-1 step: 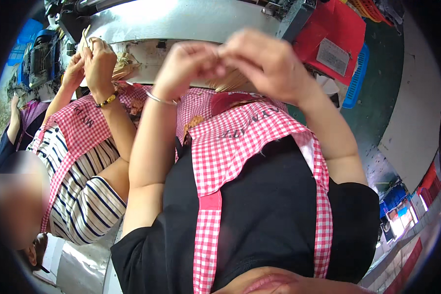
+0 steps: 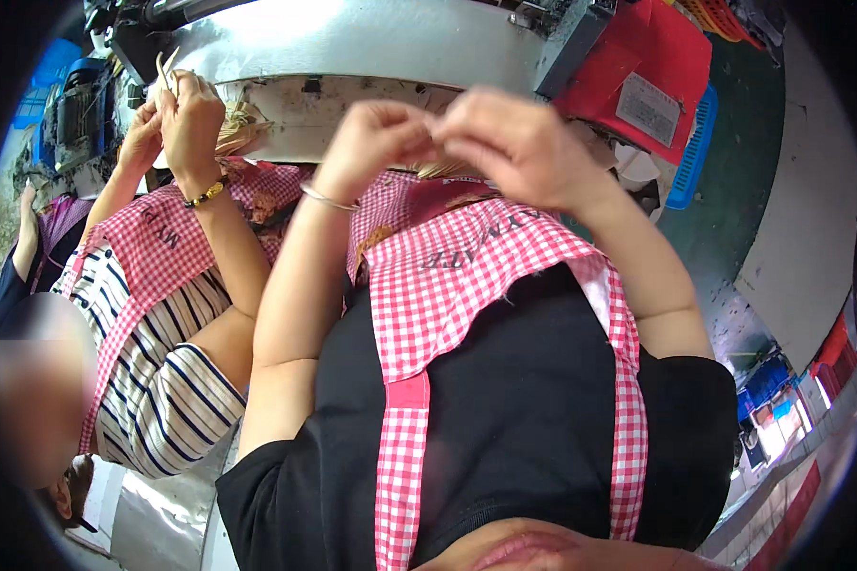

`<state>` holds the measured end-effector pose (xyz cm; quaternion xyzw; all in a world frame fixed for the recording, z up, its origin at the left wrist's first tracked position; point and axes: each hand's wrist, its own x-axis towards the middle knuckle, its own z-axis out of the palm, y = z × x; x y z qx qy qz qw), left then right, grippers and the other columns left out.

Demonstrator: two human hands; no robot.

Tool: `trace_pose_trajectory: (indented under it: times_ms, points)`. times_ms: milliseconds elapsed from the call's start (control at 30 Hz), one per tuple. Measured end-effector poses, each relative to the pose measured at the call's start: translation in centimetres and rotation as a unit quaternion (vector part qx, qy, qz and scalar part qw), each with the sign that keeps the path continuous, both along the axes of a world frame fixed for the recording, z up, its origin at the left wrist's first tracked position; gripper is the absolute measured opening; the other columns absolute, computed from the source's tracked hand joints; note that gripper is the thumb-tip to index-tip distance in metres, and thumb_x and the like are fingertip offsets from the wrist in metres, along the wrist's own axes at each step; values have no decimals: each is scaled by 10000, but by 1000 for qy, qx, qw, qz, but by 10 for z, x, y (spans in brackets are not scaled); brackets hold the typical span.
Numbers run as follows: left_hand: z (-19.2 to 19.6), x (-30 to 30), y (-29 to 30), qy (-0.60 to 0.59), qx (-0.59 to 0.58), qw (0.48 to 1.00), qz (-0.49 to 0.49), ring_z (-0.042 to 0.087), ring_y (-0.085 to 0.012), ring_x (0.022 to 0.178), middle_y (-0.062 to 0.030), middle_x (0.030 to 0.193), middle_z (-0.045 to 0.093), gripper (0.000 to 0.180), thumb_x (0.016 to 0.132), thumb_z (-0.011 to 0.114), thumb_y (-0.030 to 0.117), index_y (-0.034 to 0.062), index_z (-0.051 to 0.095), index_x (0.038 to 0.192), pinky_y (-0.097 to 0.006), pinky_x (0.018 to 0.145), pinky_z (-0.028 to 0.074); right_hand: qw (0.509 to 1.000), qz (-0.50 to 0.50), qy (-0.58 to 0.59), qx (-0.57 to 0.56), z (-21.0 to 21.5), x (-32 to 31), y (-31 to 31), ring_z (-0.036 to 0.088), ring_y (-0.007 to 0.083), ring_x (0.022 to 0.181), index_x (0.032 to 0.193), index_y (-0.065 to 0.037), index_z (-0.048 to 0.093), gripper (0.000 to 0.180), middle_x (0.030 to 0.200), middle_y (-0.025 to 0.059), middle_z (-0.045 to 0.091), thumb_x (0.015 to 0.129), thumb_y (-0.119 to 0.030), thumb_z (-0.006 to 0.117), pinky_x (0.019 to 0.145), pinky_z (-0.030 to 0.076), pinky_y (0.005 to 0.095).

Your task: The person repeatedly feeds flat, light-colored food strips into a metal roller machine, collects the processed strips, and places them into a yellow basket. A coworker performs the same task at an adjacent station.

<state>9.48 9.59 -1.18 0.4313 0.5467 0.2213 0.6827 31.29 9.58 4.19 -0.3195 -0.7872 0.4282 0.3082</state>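
In front of my chest my left hand (image 2: 379,141) and my right hand (image 2: 512,138) are raised close together, fingertips meeting. Both are closed in a pinch and smeared a little by motion. Whatever they pinch is too small or too hidden to make out. Just below and behind them, a bundle of pale, straw-like strips (image 2: 438,170) shows in part at my lap, mostly covered by my hands. A silver bangle (image 2: 329,198) circles my left wrist. My red-and-white checked apron (image 2: 457,257) lies beneath both forearms.
A co-worker at my left pinches pale strips (image 2: 168,71) in both hands, with another pale bundle (image 2: 243,129) beside them. Ahead stands a metal worktable (image 2: 371,43). A red sheet or folder (image 2: 628,81) and a blue plastic basket (image 2: 697,147) are at the right.
Both my hands have come down slightly toward my lap, the left also a little to the right, still pinched together. The pale strips in the co-worker's hands now spread apart at their tips.
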Motion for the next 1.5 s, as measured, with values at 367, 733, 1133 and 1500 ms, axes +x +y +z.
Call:
trace_pose_trajectory:
  times_ms: [367,733,1133,1500]
  points:
    - [-167,17,-57,439,256,859,-60,582,-337,1074,-111,1055,650,311,818,711,340,124,650,1034,-529,925,440,979,9,-192,-74,-69,11,-55,633,339,976,1016,-48,653,170,987,126,662,879,-148,649,842,526,429]
    - [-90,-18,-93,-65,85,992,67,656,-103,775,-57,948,695,223,966,632,122,-9,617,1146,-249,646,516,937,-122,-34,-326,-79,-30,-63,675,170,736,1287,37,507,412,980,133,668,967,-193,627,638,544,291]
    - [21,-3,-65,-215,-23,963,159,702,-135,766,-123,1012,716,228,1001,601,166,-19,602,1133,-221,647,560,906,-146,183,-352,-24,-41,-14,666,82,791,1231,42,562,360,932,66,684,913,-57,697,624,542,192]
    - [27,-6,6,-46,5,982,182,661,-93,635,-105,864,718,289,1022,552,271,-15,570,1063,-176,512,465,900,-232,-196,312,-11,-60,129,661,381,885,1000,-15,694,242,959,217,678,839,-32,515,808,546,438]
